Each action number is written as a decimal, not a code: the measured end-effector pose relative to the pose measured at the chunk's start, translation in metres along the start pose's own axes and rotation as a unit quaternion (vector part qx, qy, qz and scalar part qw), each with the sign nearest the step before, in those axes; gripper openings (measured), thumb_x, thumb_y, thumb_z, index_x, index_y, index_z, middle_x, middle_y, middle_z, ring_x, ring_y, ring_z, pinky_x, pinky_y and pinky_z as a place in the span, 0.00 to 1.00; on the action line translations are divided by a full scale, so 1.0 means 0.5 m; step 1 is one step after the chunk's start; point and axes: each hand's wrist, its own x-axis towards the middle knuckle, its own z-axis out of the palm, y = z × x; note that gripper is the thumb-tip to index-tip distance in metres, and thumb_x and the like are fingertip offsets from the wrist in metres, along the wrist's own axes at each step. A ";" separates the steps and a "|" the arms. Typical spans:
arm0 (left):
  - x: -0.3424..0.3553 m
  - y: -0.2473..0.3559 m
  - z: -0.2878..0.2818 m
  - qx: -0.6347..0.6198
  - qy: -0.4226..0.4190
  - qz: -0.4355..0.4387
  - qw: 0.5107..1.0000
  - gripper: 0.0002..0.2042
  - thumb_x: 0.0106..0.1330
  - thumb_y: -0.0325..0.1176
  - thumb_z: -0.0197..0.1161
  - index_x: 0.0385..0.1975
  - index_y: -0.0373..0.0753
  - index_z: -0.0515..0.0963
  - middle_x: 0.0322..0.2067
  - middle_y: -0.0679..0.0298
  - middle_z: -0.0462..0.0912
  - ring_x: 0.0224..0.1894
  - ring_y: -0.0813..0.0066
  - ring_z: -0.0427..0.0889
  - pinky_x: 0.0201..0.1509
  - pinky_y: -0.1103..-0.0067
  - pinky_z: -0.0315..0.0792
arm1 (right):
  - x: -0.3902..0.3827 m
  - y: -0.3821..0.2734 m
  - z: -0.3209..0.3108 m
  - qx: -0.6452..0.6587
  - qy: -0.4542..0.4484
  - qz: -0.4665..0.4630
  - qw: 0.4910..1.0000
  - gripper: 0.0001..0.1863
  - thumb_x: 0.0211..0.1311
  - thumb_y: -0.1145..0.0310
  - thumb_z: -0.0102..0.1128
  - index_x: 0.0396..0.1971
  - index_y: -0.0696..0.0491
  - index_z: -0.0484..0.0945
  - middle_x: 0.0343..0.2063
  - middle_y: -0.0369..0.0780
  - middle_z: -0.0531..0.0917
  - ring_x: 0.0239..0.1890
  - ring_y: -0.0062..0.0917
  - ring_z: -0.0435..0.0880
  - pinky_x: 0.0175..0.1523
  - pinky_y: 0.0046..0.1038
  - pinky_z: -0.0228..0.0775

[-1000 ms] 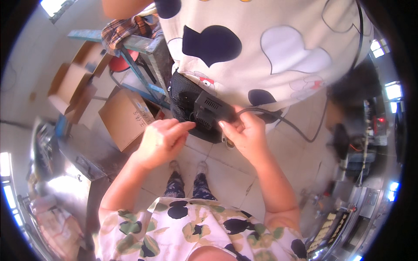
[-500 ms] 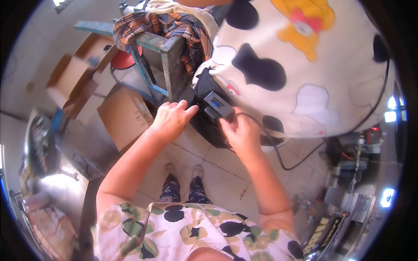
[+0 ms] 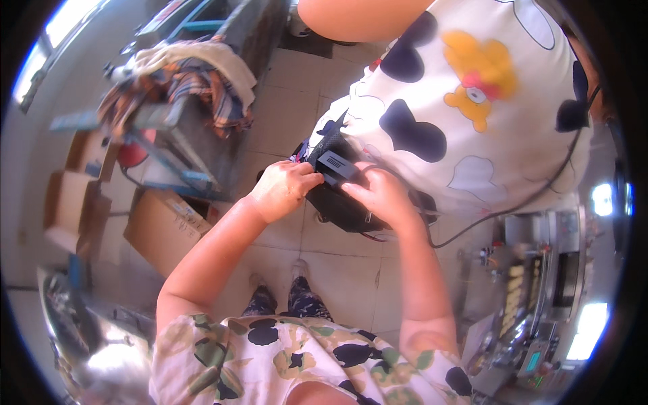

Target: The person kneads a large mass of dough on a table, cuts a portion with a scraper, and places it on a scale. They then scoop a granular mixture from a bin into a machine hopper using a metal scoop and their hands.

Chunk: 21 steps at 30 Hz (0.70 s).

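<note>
My right hand (image 3: 374, 196) is closed on a small black slotted electronic box (image 3: 334, 167), thumb along its lower edge. My left hand (image 3: 287, 187) has its fingers curled at the box's left side; what they grip, if anything, is hidden. The box sits against a black mesh bag (image 3: 331, 206) at the side of another person in a cream apron (image 3: 435, 165) with hearts, dark patches and a yellow bear. A black cable (image 3: 491, 217) hangs in a loop from near my right hand and runs up along the apron.
A worn blue stand (image 3: 183, 128) draped with plaid cloth (image 3: 202, 91) is at upper left, cardboard boxes (image 3: 162, 226) beside it. Machinery (image 3: 557, 270) lines the right. The other person's bare arm (image 3: 361, 13) crosses the top; my feet stand on tiles below.
The view has shifted, so the stand now appears farther left and more floor shows behind the other person. My left fingertips have moved in to the box's edge and curled.
</note>
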 end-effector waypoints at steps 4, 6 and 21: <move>0.075 -0.006 0.049 -0.015 -0.006 0.038 0.999 0.12 0.46 0.24 0.62 0.32 0.43 0.79 0.25 0.63 0.76 0.29 0.60 0.79 0.36 0.70 0.74 | 0.018 0.094 -0.013 0.050 0.039 0.008 0.998 0.17 0.57 0.63 0.65 0.40 0.59 0.78 0.24 0.43 0.81 0.28 0.28 0.81 0.36 0.29 0.71; 0.117 -0.023 0.059 -0.017 -0.025 0.060 0.998 0.11 0.46 0.24 0.61 0.32 0.42 0.79 0.25 0.63 0.76 0.29 0.60 0.80 0.36 0.70 0.74 | 0.030 0.110 -0.031 0.095 0.031 0.038 0.994 0.17 0.56 0.62 0.64 0.36 0.62 0.77 0.28 0.51 0.81 0.32 0.41 0.81 0.41 0.35 0.71; 0.512 -0.088 0.351 -0.063 -0.067 0.023 0.996 0.32 0.49 0.45 0.73 0.54 0.42 0.72 0.59 0.57 0.67 0.59 0.54 0.69 0.58 0.63 0.69 | 0.196 0.449 -0.185 0.026 0.234 -0.120 0.964 0.15 0.56 0.82 0.45 0.43 0.58 0.73 0.40 0.54 0.79 0.45 0.51 0.77 0.48 0.39 0.70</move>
